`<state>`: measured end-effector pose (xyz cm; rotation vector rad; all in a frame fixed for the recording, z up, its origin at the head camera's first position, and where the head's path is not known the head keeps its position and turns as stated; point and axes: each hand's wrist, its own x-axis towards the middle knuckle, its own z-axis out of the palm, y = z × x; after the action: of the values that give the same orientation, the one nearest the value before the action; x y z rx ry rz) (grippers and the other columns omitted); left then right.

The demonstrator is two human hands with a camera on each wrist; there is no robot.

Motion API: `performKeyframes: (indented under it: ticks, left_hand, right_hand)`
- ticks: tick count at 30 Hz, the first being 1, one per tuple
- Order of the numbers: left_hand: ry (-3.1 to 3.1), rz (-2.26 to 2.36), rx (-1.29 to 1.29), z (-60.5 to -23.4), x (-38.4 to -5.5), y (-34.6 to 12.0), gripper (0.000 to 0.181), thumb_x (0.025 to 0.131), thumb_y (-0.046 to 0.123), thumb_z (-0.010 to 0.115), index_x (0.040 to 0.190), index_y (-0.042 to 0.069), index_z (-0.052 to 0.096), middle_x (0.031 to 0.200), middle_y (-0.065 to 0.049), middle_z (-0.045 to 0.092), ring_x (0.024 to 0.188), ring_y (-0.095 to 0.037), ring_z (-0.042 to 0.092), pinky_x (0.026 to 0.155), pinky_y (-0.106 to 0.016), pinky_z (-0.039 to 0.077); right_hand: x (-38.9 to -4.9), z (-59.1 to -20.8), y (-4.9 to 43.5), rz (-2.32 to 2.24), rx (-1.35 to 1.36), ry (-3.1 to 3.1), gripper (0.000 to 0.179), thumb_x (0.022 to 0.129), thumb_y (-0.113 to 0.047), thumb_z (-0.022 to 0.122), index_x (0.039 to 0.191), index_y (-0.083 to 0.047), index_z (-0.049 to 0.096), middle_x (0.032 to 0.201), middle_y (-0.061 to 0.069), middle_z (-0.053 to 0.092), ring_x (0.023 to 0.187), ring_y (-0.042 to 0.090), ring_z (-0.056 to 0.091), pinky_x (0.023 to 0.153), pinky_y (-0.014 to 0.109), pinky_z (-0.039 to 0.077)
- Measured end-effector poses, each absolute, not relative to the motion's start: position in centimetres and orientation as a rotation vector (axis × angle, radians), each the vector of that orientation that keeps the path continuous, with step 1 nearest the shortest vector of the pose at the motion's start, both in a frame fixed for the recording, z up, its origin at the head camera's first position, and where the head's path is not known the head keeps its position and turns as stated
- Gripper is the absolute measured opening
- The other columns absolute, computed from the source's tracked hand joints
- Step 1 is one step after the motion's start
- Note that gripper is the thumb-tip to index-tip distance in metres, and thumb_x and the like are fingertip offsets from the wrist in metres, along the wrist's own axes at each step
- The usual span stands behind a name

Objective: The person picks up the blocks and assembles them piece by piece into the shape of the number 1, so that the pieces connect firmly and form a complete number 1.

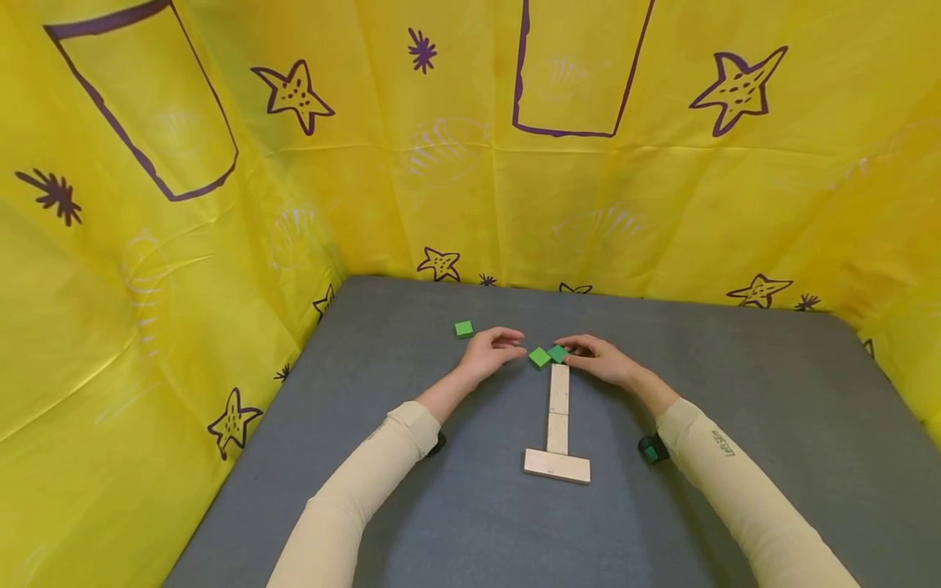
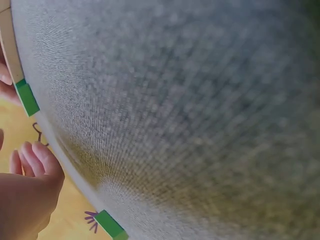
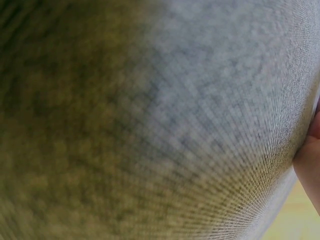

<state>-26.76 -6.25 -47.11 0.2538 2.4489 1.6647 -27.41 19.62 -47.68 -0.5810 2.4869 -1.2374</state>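
Note:
My right hand [image 1: 604, 361] pinches a darker green square block [image 1: 559, 354] at the far end of a row of two pale wooden planks. Touching its left side or nearly so is a light green block [image 1: 540, 358]. Left of that, my left hand [image 1: 496, 353] hovers with loosely bent fingers and nothing in its grasp. Another light green block [image 1: 463, 329] lies beyond the left hand. Two planks run end to end, the far plank [image 1: 559, 388] and the near plank [image 1: 557, 433], meeting a crosswise plank [image 1: 557, 466]. The right wrist view catches only part of the hand.
A dark grey tabletop [image 1: 441, 523] spreads under everything. Yellow cloth [image 1: 470, 196] with purple starfish drawings hangs along the back and both sides.

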Motion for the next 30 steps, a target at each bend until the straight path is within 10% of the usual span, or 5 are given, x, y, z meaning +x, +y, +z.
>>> performKeyframes:
  ticks: [30]
  left_hand:
    - [2.195, 2.176, -0.275, -46.7, -28.6, -10.2, 0.036, 0.088, 0.009, 0.073, 0.121, -0.001, 0.064, 0.102, -0.006, 0.068, 0.087, -0.013, 0.063, 0.089, -0.041, 0.049]
  right_hand:
    - [-27.9, -48.8, 20.1, -1.237, -0.593, 2.493, 0.042, 0.099, -0.028, 0.059, 0.136, -0.008, 0.055, 0.123, 0.013, 0.054, 0.104, 0.026, 0.048, 0.090, 0.042, 0.038]
